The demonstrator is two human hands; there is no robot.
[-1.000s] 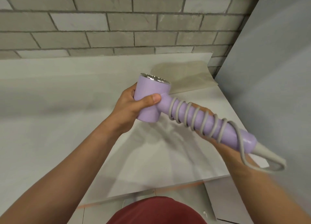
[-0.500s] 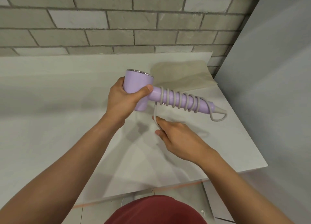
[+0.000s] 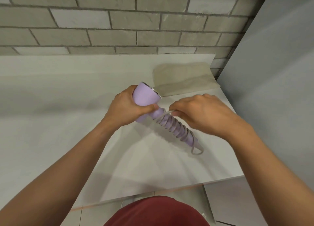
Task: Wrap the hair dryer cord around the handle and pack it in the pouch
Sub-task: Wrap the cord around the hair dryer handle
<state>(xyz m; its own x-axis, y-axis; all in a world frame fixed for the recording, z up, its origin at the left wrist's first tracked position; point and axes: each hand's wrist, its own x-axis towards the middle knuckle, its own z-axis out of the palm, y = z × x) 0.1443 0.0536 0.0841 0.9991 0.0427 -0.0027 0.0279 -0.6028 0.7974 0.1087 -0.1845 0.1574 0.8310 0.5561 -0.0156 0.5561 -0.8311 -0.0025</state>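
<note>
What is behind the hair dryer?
A flat beige pouch lies on the white table. The head of the hair dryer hides its near left corner. Its inside cannot be seen.

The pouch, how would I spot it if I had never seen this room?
Find the grey brick wall, then the white table below it. At the table's far right corner lies the pouch, flat. It is dull beige and limp, unlike the lilac hair dryer nearer the camera.
</note>
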